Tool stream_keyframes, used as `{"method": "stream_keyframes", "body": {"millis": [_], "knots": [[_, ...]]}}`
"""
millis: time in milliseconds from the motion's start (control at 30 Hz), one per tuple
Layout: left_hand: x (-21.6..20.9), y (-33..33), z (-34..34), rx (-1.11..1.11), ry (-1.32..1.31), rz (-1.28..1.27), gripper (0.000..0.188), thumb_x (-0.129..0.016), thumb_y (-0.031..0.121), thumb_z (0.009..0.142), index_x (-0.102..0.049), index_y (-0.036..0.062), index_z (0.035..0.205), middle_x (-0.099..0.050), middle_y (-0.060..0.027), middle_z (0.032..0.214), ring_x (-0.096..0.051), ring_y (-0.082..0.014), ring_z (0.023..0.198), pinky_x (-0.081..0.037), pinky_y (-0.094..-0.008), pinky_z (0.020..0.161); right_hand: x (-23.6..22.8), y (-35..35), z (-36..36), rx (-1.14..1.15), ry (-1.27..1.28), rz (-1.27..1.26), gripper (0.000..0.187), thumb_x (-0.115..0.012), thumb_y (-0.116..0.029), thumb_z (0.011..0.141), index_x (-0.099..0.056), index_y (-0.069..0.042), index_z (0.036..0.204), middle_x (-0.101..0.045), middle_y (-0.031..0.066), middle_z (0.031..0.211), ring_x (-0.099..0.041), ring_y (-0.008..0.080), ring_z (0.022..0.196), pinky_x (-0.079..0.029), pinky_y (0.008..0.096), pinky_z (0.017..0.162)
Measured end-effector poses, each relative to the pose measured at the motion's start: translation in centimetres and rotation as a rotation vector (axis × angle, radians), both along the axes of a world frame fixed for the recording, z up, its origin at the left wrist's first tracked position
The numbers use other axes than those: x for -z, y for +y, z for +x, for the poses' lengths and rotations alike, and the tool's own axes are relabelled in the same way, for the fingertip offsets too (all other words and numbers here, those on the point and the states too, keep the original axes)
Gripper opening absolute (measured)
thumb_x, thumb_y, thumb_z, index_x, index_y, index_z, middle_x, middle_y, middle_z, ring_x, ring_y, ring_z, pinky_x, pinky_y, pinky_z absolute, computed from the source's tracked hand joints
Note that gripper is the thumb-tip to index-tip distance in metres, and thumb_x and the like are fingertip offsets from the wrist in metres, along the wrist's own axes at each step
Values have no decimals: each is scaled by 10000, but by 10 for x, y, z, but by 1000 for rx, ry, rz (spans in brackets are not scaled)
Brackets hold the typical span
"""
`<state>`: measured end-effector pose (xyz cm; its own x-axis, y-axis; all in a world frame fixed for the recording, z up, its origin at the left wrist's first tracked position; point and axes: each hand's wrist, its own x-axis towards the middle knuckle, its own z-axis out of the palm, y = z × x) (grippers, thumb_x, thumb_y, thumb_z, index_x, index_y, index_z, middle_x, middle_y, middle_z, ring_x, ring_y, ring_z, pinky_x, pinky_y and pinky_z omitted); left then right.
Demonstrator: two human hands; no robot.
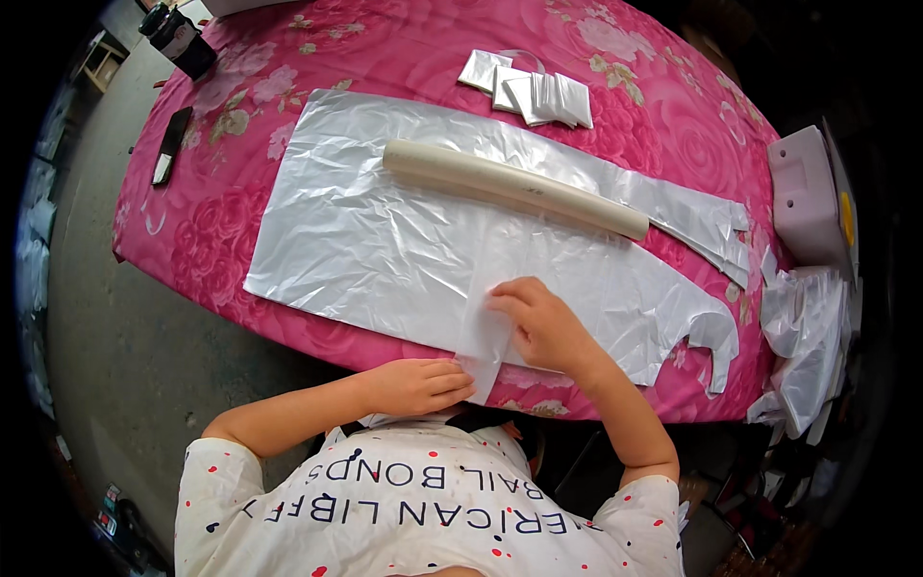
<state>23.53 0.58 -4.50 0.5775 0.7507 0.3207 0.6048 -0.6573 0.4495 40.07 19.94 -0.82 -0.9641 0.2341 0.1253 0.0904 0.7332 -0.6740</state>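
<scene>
A stack of white, shiny plastic carrier bags [356, 240] lies flat across the table, with cut-out handles at its right end. A beige cardboard tube [514, 188] rests lengthwise on top of it. Near the front edge, a narrow folded plastic bag [486, 332] lies crosswise over the stack, one end reaching the table's edge. My right hand [540, 325] pinches this folded bag at its right side, thumb and forefinger together. At its near end my left hand [428, 387] lies flat, fingers stretched out and their tips touching the plastic.
Several small folded plastic packets [538, 94] lie beyond the stack on the pink flowered tablecloth [226, 207]. A black phone [171, 146] and a dark bottle [180, 41] are at the far left. On the right stand a pale plastic box [806, 188] and a heap of clear plastic [806, 332].
</scene>
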Motion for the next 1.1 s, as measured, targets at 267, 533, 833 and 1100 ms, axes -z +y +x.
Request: {"method": "stream_keyframes", "body": {"millis": [267,533,833,1100], "knots": [[-27,26,-13,-93,-313,-69,471,-644,115,725,-546,24,1177,-552,-127,1174,-542,-274,1085,-469,-363,914,10,-22,3,109,62,115,412,-573,40,649,-604,-29,1053,-584,103,1057,-546,298,988,-475,367,837],[-7,45,-14,-379,35,10,554,-636,117,690,-515,-10,1216,-544,-140,1222,-526,-278,1134,-411,-400,975,22,-29,6,209,149,210,335,-623,6,672,-641,-55,1000,-610,80,1002,-578,271,919,-492,348,777],[-34,73,-14,-668,-301,-544,489,-596,96,778,-501,-19,1244,-579,-168,1153,-555,-313,1031,-440,-415,881,17,-7,1,513,4,-184,141,-632,-61,751,-671,-22,881,-662,93,748,-633,219,653,-501,306,617],[-16,74,1,-524,9,-109,593,-532,231,863,-345,-17,1368,-344,-194,1415,-339,-324,1308,-283,-425,1064,5,12,-19,707,-270,-568,207,-618,-160,820,-654,44,823,-633,93,624,-622,147,543,-470,273,537]]}}
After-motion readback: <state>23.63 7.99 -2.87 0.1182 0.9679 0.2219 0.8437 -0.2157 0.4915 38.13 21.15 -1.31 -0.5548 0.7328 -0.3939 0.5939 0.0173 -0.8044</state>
